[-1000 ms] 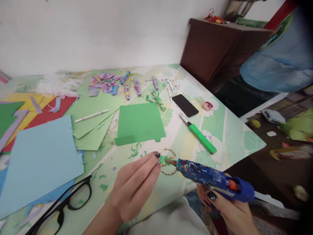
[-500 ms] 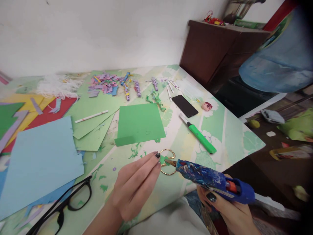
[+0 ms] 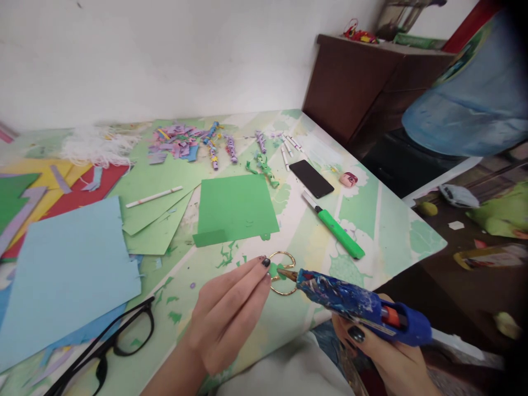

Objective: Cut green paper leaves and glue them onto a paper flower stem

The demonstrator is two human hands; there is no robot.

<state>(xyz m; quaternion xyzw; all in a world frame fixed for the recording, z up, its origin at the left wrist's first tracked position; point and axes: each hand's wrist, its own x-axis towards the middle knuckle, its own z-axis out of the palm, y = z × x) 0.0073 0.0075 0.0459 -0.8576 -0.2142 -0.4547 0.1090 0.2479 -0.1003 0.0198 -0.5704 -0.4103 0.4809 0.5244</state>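
My left hand (image 3: 233, 308) is closed, its fingertips pinching a small green paper piece (image 3: 275, 269). My right hand (image 3: 381, 346) grips a blue hot glue gun (image 3: 342, 291), its body smeared with paint-like marks and a white glue stick (image 3: 457, 344) jutting from the rear. The gun's brown nozzle tip touches or nearly touches the green piece; I cannot tell which. Behind the fingertips show two gold loops (image 3: 289, 258), which look like scissor handles; whatever joins them is hidden by my hand.
A green sheet (image 3: 237, 209), a green-handled craft knife (image 3: 338, 231) and a phone (image 3: 312, 178) lie ahead. Black glasses (image 3: 109, 344) and a light blue sheet (image 3: 78, 269) are to the left. Paper scraps (image 3: 179, 140) and small rolled paper figures (image 3: 231, 148) sit farther back.
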